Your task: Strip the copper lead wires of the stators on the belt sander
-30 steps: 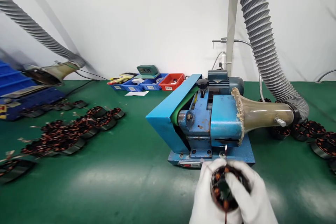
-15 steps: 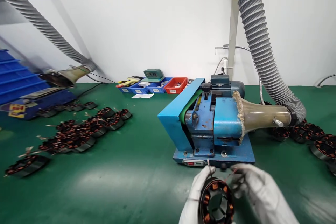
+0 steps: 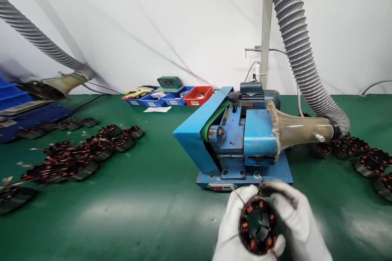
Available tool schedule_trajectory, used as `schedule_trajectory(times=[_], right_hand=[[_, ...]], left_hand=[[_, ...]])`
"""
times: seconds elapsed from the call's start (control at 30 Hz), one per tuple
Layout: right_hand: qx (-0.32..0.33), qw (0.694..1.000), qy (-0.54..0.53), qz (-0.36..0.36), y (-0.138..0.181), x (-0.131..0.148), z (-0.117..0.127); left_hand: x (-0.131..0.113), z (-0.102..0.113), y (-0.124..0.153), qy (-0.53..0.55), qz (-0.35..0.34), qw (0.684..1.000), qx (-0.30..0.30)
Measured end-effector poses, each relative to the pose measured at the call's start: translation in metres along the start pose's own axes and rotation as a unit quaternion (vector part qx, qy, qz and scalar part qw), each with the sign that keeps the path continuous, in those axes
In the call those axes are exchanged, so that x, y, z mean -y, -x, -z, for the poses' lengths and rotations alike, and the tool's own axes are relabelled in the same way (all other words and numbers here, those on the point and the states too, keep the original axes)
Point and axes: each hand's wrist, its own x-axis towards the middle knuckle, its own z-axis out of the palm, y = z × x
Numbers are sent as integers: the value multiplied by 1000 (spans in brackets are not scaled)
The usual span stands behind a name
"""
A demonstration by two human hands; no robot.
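Both of my hands wear white gloves and hold one round motor stator (image 3: pixel 257 228) with copper windings, low in the view. My left hand (image 3: pixel 232 224) grips its left side. My right hand (image 3: pixel 295 220) wraps the right side, its fingertips curled over the top by the thin wire ends. Just beyond the stator stands a blue bench machine (image 3: pixel 235 142) with a green belt and a slot in its front.
A ribbed hose (image 3: pixel 300 49) with a clear funnel (image 3: pixel 301 130) joins the machine's right side. Several stators lie at the left (image 3: pixel 76 155) and right (image 3: pixel 364 159) on the green table (image 3: pixel 147 204). Small blue and red bins (image 3: pixel 174 96) sit by the wall. A second hose (image 3: pixel 45 45) hangs at the left.
The stator has turned from edge-on to facing me between my hands. My right hand came back over its top after lifting off half a second ago. The view shifted slightly.
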Motion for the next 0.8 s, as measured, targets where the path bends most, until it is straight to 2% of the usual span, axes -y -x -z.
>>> schedule_trajectory(times=[0.07,0.13,0.2,0.4,0.6,0.8], right_hand=[[8,998,58,13,3,-11,-10],[-30,997,65,22,1,-17,-18],[-36,997,65,19,-7,-18,-23],[-50,991,122,33,-23,-9,-21],[-52,995,87,15,-18,-5,-17],[-53,995,86,22,-17,-3,-16]], left_hand=[[4,-10,-11,37,37,999,-12],[5,-20,-26,89,82,992,-29],[5,-27,-39,126,106,986,-42],[4,-27,-58,69,56,996,-11],[3,-36,-58,6,12,1000,0],[-1,-37,-57,-14,5,1000,-3]])
